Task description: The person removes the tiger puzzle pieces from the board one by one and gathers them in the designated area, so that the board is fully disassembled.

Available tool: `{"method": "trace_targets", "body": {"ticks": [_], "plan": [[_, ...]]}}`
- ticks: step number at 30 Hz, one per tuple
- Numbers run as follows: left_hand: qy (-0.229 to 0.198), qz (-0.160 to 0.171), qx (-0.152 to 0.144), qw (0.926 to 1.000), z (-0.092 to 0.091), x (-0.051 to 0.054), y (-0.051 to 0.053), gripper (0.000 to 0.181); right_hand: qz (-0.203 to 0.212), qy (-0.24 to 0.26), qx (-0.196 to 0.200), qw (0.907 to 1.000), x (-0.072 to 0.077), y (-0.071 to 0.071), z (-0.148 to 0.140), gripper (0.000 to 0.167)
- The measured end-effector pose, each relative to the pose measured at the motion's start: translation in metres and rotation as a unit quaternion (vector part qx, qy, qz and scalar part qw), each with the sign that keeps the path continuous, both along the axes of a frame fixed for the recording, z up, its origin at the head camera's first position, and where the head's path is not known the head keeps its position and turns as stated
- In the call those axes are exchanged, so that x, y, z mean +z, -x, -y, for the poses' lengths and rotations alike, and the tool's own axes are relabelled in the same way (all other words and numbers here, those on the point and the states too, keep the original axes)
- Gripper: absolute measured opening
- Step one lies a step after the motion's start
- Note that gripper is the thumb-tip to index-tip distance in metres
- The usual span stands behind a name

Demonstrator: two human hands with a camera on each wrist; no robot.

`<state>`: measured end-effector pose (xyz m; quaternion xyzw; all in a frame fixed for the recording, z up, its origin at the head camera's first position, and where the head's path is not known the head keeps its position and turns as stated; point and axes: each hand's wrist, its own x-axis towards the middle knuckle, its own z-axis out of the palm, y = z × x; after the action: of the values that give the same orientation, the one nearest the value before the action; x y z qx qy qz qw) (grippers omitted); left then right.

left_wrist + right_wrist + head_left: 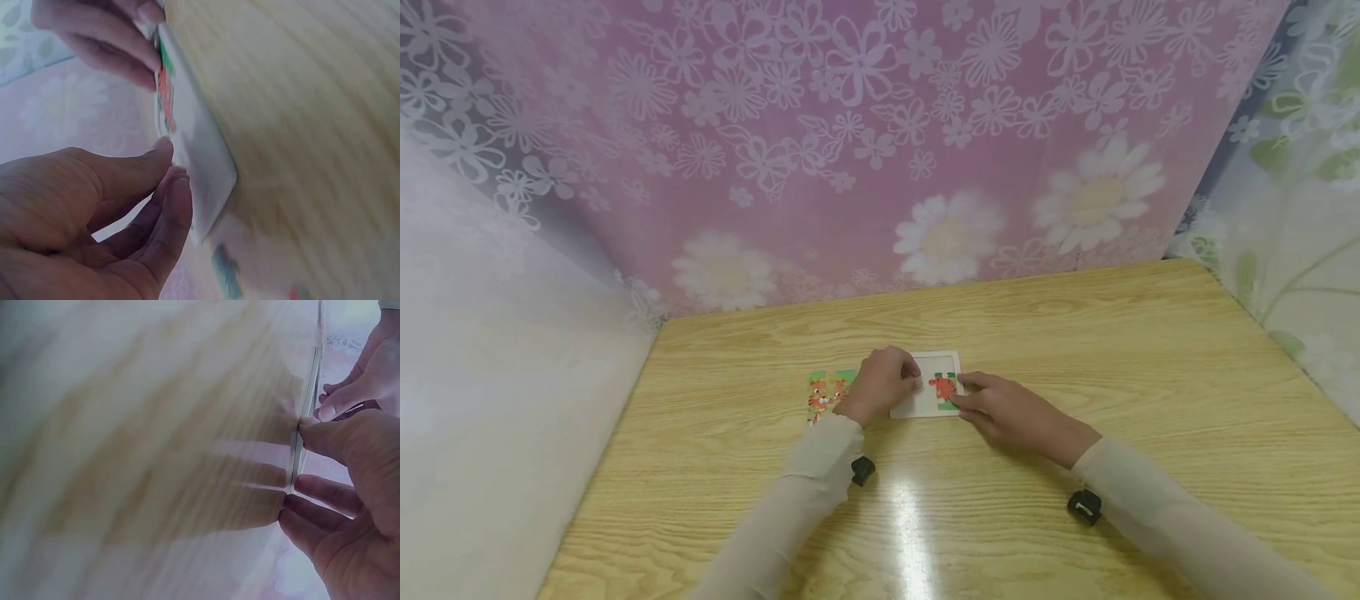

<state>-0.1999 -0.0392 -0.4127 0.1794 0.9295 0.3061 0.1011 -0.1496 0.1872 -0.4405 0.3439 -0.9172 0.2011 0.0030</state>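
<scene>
A white puzzle tray lies on the wooden table, with joined orange and green puzzle pieces along its right side. My right hand holds the tray's right edge, thumb and fingertips against the rim, as the right wrist view also shows. Above the tray's left part hovers my left hand. Its thumb and fingertips are close together, with a small gap and no piece visible between them in the left wrist view. Left of that hand lie tiger-face puzzle pieces, partly hidden by the hand and sleeve.
The wooden table stretches around the tray on all sides. A pink flowered curtain hangs along its back edge, with pale cloth at the left. Each wrist carries a small black device.
</scene>
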Motion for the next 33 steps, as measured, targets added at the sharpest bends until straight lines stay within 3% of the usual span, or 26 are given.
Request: {"method": "trace_targets", "body": {"ticks": [7, 12, 26, 33], "plan": [[-0.005, 0.011, 0.009, 0.9999, -0.013, -0.011, 0.003, 0.007, -0.001, 0.004, 0.001, 1.0, -0.002, 0.002, -0.001, 0.029], [-0.012, 0.01, 0.01, 0.9998, -0.017, -0.018, 0.006, 0.005, -0.025, 0.006, 0.014, 0.9996, -0.003, 0.002, -0.001, 0.028], [-0.034, 0.014, 0.015, 0.9992, -0.018, -0.018, 0.006, 0.006, -0.045, 0.01, 0.033, 0.9984, -0.005, 0.004, -0.002, 0.025], [-0.048, 0.019, 0.02, 0.9985, -0.016, -0.012, 0.003, 0.005, -0.049, 0.013, 0.036, 0.998, -0.006, 0.004, -0.001, 0.025]]}}
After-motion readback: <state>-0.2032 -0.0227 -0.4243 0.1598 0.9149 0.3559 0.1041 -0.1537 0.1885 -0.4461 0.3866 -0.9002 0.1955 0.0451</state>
